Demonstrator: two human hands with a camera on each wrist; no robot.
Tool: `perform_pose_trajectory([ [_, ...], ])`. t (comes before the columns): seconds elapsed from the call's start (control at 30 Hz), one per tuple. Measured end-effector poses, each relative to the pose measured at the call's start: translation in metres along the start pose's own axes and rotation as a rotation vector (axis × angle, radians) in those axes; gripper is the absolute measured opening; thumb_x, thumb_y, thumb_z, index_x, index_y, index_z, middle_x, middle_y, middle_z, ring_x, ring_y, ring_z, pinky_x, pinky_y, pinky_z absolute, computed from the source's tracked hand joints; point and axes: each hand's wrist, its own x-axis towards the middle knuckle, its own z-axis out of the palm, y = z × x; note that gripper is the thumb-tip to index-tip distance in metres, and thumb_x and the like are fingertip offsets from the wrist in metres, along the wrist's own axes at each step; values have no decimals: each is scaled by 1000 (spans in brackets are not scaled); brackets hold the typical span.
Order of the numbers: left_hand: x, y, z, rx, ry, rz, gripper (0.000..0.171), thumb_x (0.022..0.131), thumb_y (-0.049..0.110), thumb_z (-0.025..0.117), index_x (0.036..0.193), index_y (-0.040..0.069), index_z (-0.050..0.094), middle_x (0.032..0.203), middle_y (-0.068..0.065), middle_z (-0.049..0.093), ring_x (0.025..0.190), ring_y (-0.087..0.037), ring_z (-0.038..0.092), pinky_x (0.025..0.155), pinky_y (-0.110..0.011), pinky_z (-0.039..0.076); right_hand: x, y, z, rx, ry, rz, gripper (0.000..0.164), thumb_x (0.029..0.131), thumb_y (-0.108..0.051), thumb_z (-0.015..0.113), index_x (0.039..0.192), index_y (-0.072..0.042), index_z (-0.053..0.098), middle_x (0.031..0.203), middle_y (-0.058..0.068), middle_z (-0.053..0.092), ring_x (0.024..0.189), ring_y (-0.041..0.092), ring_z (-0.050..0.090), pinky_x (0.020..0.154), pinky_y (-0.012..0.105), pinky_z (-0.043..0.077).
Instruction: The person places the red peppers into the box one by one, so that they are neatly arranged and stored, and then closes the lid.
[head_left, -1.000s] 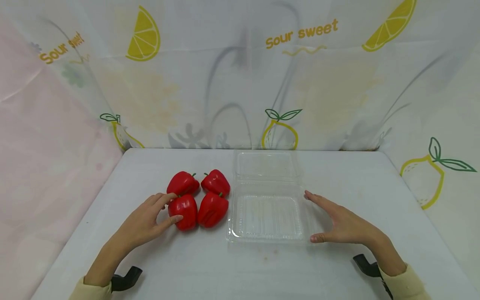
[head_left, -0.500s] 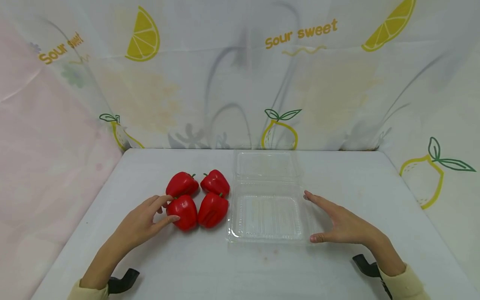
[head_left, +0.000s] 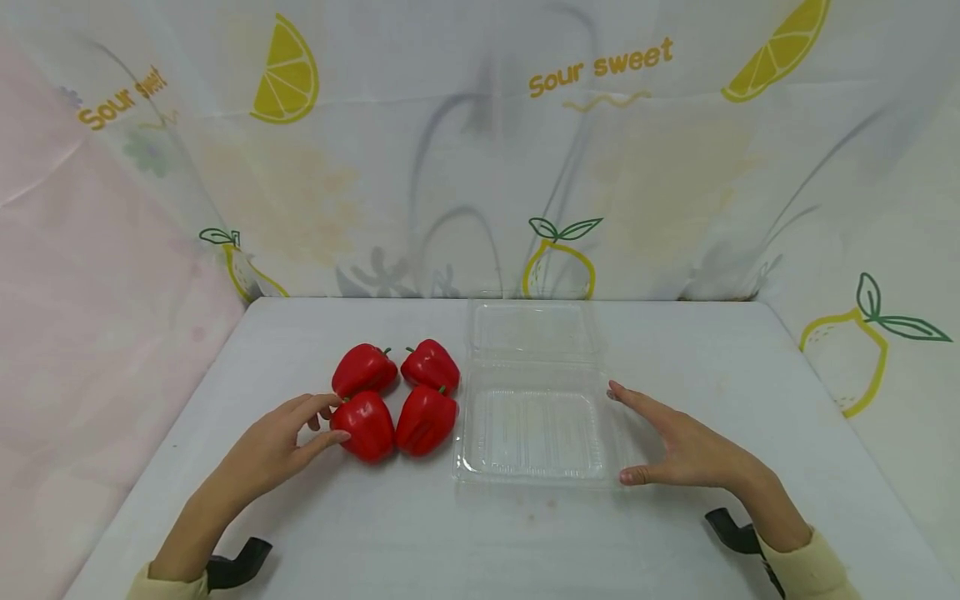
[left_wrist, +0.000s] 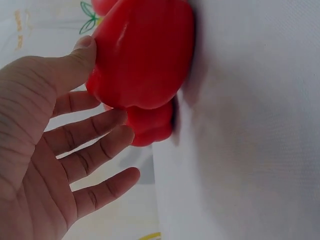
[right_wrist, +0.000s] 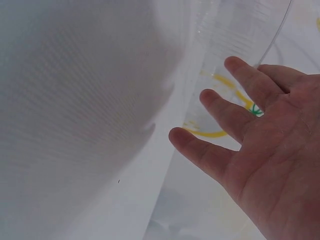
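Although its index fingertip slips out of sight behind the fruit in the left wrist view, the left hand (head_left: 262, 454) is plainly relaxed, thumb and fingers spread without closing on anything, at the left side of the front-left red pepper (head_left: 367, 427). The right hand (head_left: 697, 450) is likewise loosely spread, thumb apart from fingers, by the right edge of a clear plastic container (head_left: 536, 433); in its wrist view one finger is partly covered by its neighbour. Whether either hand makes actual contact I can't fairly say, since overlap hides one meeting place and the see-through rim blurs the other. Around that first pepper sit a front-right pepper (head_left: 426, 422), a back-left pepper (head_left: 363, 371) and a back-right pepper (head_left: 431, 365), all close together just left of the container, whose lid (head_left: 534, 329) lies back toward the far edge of the white table (head_left: 540, 550), its outline faint. Pale sleeves (head_left: 806, 562) are cut off by the bottom of the head view. Behind everything hangs a lemon-printed cloth (head_left: 450, 150).
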Motion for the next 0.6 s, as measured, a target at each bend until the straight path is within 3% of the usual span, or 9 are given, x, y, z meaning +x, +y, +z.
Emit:
perform_pose_trajectory([
  [0.1,0,-1,0,4,16,34,44,78,24,84,116,16,63,109,2,63,92,-15,57,67,-33,56,0,0,-1,-9,-3,-8,108,73,-55,82,156,-14,26,157,3,34,141,29,34,106,54,36],
  [0.23,0,-3,1,-12,22,81,42,78,22,83,113,17,62,122,-2,58,110,-21,54,82,-47,56,0,-1,-1,5,-4,1,108,73,-55,82,156,-14,26,157,2,34,142,29,33,106,56,35],
  [0.33,0,-4,1,-35,5,80,42,78,22,83,113,16,60,128,-4,57,117,-23,51,87,-51,54,0,-1,0,5,-1,0,108,73,-55,82,156,-14,26,157,2,34,142,29,33,106,56,35],
  [0.6,-1,-1,2,-94,-54,13,69,80,27,81,138,7,50,110,2,56,103,-22,54,80,-50,55,0,0,2,2,3,-2,109,72,-54,83,156,-13,26,157,3,35,141,29,34,106,56,35],
])
